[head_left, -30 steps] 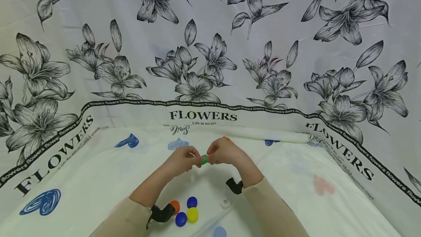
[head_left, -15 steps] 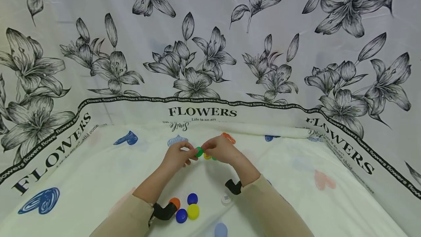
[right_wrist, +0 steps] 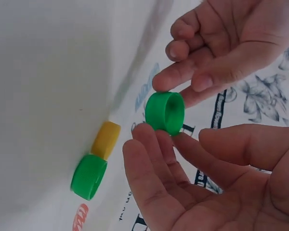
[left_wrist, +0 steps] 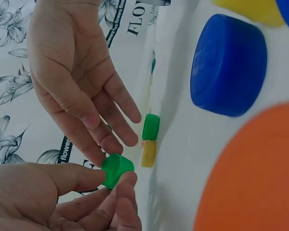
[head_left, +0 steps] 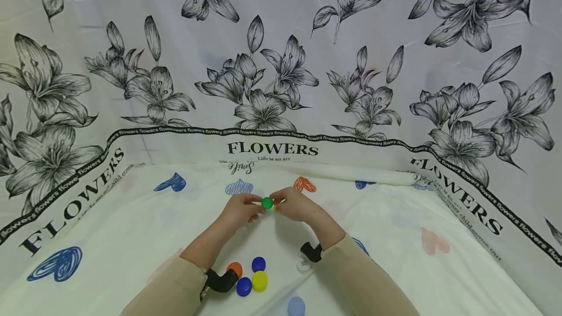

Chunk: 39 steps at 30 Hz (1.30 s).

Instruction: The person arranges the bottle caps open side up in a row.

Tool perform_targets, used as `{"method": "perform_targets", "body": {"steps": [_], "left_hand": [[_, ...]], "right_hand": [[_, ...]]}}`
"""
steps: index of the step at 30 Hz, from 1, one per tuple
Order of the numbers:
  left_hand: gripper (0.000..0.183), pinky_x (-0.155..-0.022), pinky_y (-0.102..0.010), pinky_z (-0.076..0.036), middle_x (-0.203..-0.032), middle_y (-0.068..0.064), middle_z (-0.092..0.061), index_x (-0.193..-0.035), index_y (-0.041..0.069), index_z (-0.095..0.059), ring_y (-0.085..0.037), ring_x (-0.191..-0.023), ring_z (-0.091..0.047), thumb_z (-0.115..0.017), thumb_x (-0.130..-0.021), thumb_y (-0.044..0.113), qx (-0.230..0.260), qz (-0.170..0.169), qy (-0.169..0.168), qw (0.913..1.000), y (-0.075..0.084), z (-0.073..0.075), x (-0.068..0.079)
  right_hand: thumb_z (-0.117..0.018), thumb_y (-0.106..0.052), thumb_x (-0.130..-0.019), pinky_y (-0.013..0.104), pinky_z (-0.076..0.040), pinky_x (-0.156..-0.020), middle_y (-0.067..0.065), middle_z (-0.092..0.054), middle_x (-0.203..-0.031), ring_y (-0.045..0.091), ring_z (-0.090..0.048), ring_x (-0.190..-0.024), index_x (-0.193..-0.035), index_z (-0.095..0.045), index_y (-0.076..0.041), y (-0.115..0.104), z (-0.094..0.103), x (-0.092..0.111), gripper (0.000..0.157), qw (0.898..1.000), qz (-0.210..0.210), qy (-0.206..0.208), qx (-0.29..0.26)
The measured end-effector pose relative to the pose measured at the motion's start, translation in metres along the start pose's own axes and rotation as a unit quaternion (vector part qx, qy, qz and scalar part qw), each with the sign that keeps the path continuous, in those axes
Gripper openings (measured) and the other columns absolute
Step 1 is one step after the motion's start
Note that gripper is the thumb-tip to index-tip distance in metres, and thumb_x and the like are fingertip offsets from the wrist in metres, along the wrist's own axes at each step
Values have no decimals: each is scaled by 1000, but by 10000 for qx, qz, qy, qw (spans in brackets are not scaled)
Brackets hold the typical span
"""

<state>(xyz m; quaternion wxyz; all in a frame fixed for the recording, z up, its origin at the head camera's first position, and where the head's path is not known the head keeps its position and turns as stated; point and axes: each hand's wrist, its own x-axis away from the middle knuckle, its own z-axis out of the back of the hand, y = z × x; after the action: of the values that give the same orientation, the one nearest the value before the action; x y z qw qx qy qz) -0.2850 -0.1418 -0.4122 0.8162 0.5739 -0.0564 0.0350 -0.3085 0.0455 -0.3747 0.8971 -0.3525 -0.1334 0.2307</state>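
In the head view a green bottle cap (head_left: 267, 203) is held up between the two hands. My left hand (head_left: 238, 211) pinches it between thumb and finger, as the left wrist view shows. From the other side my right hand (head_left: 299, 205) touches the cap with straight fingertips, its thumb standing apart. The cap's hollow inside faces the right wrist camera. Just beyond lie a yellow cap (right_wrist: 106, 139) and a second green cap (right_wrist: 89, 176), side by side on the cloth. The right hand mostly hides that pair in the head view.
Nearer the body lie two blue caps (head_left: 244, 286), a yellow cap (head_left: 260, 281) and an orange cap (head_left: 235, 270). A small whitish round piece (head_left: 303, 264) rests near the right sleeve. A flower-printed curtain (head_left: 272, 87) rises behind the white cloth (head_left: 373, 223).
The green cap has moved slightly up and left and turned, so its round face shows to the head camera. Right fingers shifted around its edge. The caps nearby stay put.
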Motion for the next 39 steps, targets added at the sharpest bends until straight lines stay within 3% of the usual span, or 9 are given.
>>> {"method": "perform_targets", "body": {"steps": [5,9,17,23,39], "left_hand": [[41,-66,-28,-51,-95,-11,-67,-135,-5,-61,-19,-75,-61,-68,-95,4,-215,109,-483,9985,-2,-3,-1],[44,-68,-28,-52,-100,-12,-64,-140,-7,-55,-20,-76,-61,-60,-98,2,-366,137,-643,9972,-1,-5,1],[52,-70,-29,-52,-109,-17,-59,-148,-12,-42,-21,-79,-61,-52,-98,-3,-262,170,-669,9973,5,-4,3],[54,-69,-28,-51,-115,-16,-57,-150,-9,-42,-21,-79,-61,-54,-97,-2,-265,280,-693,9969,6,-5,2],[54,-71,-31,-54,-125,-18,-61,-149,-9,-43,-22,-83,-63,-57,-98,4,-389,300,-692,9964,1,-3,5]], "right_hand": [[-59,1,-92,33,-49,-73,13,-66,-112,18,-59,-83,-134,-63,4,4,-3,-3,43,9991,-209,-355,-74],[-59,2,-90,31,-48,-69,14,-65,-111,17,-58,-73,-139,-58,7,3,-2,-3,49,9980,-261,-519,-244],[-54,-2,-96,41,-51,-85,18,-62,-132,26,-65,-90,-154,-45,-5,-1,1,1,58,9956,-447,-736,-363],[-53,-4,-99,39,-54,-84,20,-58,-139,25,-66,-96,-157,-40,-9,-3,2,3,59,9938,-512,-817,-546],[-51,-8,-104,43,-55,-87,16,-64,-130,25,-68,-97,-154,-44,-5,-2,-1,8,51,9914,-574,-977,-647]]}}
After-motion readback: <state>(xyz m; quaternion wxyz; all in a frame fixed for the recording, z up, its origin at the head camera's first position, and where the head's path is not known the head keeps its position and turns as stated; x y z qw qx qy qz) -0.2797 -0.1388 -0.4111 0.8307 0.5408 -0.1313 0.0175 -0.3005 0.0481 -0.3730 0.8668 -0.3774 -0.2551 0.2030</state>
